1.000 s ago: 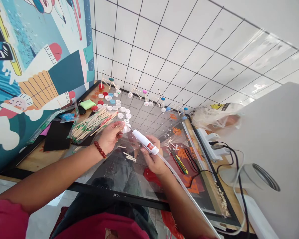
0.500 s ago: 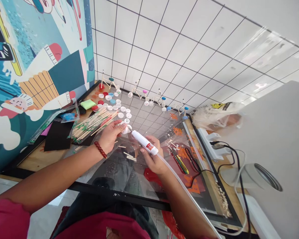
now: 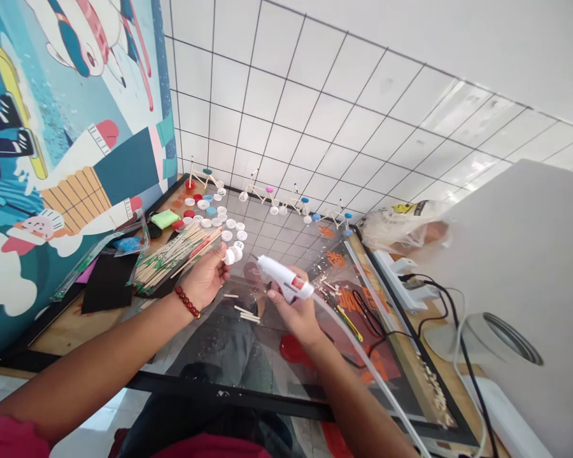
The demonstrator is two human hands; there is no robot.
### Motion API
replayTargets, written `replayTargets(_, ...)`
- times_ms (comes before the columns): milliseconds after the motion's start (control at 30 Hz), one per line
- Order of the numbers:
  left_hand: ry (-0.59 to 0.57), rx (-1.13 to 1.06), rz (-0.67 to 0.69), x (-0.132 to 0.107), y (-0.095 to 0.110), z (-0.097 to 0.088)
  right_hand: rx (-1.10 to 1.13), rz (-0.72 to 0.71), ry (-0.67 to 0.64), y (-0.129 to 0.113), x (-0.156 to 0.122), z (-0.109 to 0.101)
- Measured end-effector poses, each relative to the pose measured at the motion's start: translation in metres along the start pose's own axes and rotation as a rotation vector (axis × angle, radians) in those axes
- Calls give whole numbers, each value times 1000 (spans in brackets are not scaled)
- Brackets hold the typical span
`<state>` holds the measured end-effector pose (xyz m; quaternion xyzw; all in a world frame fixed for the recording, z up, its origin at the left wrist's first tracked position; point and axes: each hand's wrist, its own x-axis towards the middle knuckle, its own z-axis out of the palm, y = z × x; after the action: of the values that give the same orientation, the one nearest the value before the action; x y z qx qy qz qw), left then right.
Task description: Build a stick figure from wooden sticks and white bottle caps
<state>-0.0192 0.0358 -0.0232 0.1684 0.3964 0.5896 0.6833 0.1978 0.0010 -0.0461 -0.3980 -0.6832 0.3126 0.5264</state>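
White cap (image 3: 230, 256), near the centre of the frame, pinched between thumb and fingers of the left hand (image 3: 205, 277); other white caps lie close behind it, and contact with them cannot be told. Just right of centre, the right hand (image 3: 296, 312) is wrapped around a glue gun (image 3: 279, 273), its nozzle directed toward the cap but apart from it. Judged from the layout, the work is partly done: four stick-and-cap models (image 3: 269, 190) stand assembled along the table's far edge, upper centre, whereas the loose caps (image 3: 226, 236) and bundled sticks (image 3: 179, 257), left of centre, are not yet joined.

Materials: the caps are shallow, round and apparently plastic, mostly white, some red or blue. The sticks are slender, pale and wood-like, partly in green-printed wrapping; short cut pieces (image 3: 247, 313) lie below centre. The gun has a smooth white barrel and trailing pale cable. The tabletop (image 3: 277, 375) is glossy and reflective, edged in black. A crumpled translucent bag (image 3: 405, 226) occupies the right.
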Motion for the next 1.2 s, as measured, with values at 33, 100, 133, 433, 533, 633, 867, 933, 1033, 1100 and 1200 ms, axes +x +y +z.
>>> replayTargets(33,-19,10,-26,-2,-1,1,116,78,8,-1,2,2)
replayTargets(100,-57,34,-85,-9,-3,5,285,188,17,-3,8,6)
replayTargets(133,-80,43,-115,-13,-4,7,336,213,39,-3,10,6)
replayTargets(433,-214,43,-257,-30,-16,13,428,240,62,-10,12,9)
replayTargets(533,-201,42,-273,-29,-17,12,438,280,58,-10,12,9)
replayTargets(633,-170,16,-261,-30,-16,13,455,291,87,-9,12,9)
replayTargets(867,-103,-3,-158,-30,-16,18,430,262,195,-11,12,14)
replayTargets(933,-105,-1,-132,-30,-17,18,415,274,221,-12,12,16)
replayTargets(1033,-120,18,-98,-31,-20,18,408,284,226,-14,11,20)
replayTargets(1100,-121,37,-75,-32,-23,19,406,296,215,-15,10,22)
replayTargets(1200,-101,67,-64,-34,-25,19,424,315,220,-15,10,23)
